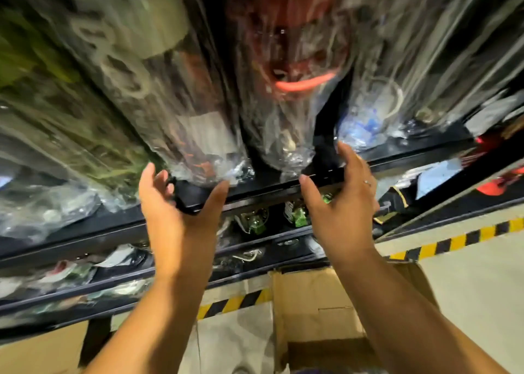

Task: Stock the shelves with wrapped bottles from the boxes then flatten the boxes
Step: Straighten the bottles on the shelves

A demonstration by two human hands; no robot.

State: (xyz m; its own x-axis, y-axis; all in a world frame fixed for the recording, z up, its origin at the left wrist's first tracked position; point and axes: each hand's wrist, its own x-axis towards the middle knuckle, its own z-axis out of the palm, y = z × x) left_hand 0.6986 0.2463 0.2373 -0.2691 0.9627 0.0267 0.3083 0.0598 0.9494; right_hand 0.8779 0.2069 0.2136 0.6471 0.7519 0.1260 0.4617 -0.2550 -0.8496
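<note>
Several tall bottles wrapped in clear plastic stand on a black shelf (255, 189) right in front of me. A dark wrapped bottle (198, 124) stands left of a reddish wrapped bottle (286, 90). My left hand (181, 203) is raised at the shelf edge under the dark bottle, fingers spread, thumb near its plastic base, holding nothing. My right hand (337, 198) is raised just right of the reddish bottle's base, fingers relaxed, a ring on one finger, holding nothing. An open cardboard box (314, 311) sits on the floor below my arms.
Lower shelves (119, 263) hold more wrapped bottles, some green (297, 217). Yellow-black hazard tape (453, 240) runs along the floor by the rack. A clear wrapped bottle (368, 113) stands to the right on the top shelf.
</note>
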